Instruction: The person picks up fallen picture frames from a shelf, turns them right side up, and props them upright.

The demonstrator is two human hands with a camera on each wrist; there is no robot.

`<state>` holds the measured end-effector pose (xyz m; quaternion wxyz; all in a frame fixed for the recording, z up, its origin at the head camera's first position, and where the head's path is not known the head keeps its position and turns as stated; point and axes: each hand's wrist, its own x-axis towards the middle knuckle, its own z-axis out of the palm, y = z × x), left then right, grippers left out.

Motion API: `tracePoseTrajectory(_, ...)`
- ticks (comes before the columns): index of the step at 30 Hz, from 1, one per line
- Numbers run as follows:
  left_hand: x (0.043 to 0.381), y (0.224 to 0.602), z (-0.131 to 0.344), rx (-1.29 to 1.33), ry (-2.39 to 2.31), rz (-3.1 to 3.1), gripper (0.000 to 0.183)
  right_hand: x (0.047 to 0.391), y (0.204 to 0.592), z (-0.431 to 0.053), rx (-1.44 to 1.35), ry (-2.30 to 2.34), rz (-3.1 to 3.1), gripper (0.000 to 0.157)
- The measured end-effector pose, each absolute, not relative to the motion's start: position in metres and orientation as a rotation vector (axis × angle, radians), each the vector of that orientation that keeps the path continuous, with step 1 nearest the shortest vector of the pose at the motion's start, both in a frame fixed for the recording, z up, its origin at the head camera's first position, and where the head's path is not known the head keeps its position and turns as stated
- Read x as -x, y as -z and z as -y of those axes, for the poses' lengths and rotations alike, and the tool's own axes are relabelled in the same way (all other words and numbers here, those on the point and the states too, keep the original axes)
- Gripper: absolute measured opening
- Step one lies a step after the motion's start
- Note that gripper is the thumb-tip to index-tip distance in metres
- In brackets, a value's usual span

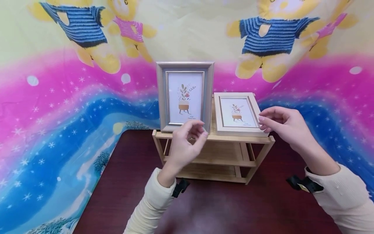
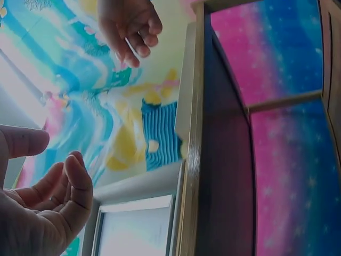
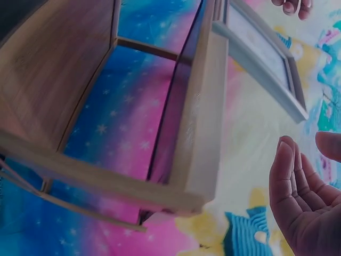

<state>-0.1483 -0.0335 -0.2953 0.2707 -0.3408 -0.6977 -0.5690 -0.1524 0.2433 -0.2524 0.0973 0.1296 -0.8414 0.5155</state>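
Observation:
A silver-grey picture frame (image 1: 209,97) stands upright on the left of a wooden shelf's top, its print showing a potted plant. To its right a cream picture frame (image 1: 242,132) with a like print lies flat, face up. My left hand (image 1: 188,139) hovers before the standing frame's lower edge, fingers loosely bent and thumb apart. Beside the flat frame's right edge is my right hand (image 1: 281,125); in the right wrist view its thumb and bent fingers (image 3: 285,165) are apart with nothing between them. The left wrist view also shows the left hand (image 2: 50,213) holding nothing.
The tiered wooden shelf (image 1: 242,139) stands on a dark red-brown table (image 1: 131,182), with slatted lower tiers. Behind hangs a colourful cloth (image 1: 187,32) with bears and snowflakes. Black straps (image 1: 181,188) sit at both sleeve cuffs.

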Motion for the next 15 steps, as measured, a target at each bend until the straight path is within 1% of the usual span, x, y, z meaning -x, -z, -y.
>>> tracePoseTrajectory(4, 0.148, 0.296, 0.015, 0.867, 1.513, 1.983, 0.026, 0.160, 0.257, -0.251, -0.358, -1.542, 2.498, 0.008)
tracePoseTrajectory(6, 0.148, 0.296, 0.006, 0.819, 1.433, 2.050, 0.032, 0.164, 0.259, -0.254, -0.318, -1.534, 2.505, 0.012)
tracePoseTrajectory(11, 0.147, 0.297, -0.014, 0.698, 1.076, 2.218, 0.053, 0.177, 0.266, -0.264, -0.162, -1.428, 2.570, 0.036)
tracePoseTrajectory(15, 0.146, 0.298, -0.026, 0.660, 0.914, 2.319, 0.066, 0.191, 0.273, -0.272, -0.042, -1.353, 2.635, 0.052)
